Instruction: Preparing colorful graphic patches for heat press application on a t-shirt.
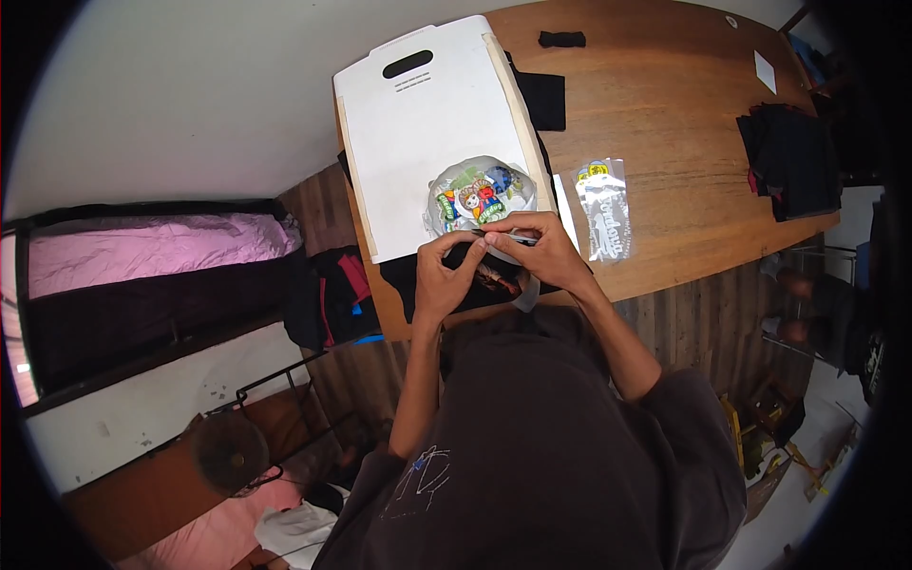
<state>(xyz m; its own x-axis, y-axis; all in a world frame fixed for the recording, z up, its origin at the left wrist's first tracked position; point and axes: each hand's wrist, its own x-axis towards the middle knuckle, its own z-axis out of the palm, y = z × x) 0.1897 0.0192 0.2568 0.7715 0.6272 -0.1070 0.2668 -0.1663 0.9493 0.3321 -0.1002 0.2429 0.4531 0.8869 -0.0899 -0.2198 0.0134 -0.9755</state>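
My left hand (443, 277) and my right hand (534, 245) meet over a black garment (410, 277) lying on the near end of a white board (418, 133). Both pinch the edge of a clear film sheet with a colourful cartoon print (478, 194), which curls up off the garment. My fingertips touch each other at the film's near edge. Part of the print beneath my hands is hidden.
The board lies on a wooden table (665, 114). To its right lies a clear printed plastic bag (604, 209). A stack of dark folded clothes (788, 157) sits at the far right; a black cloth (541, 95) lies beside the board. A clothes pile (328, 296) is left of the table.
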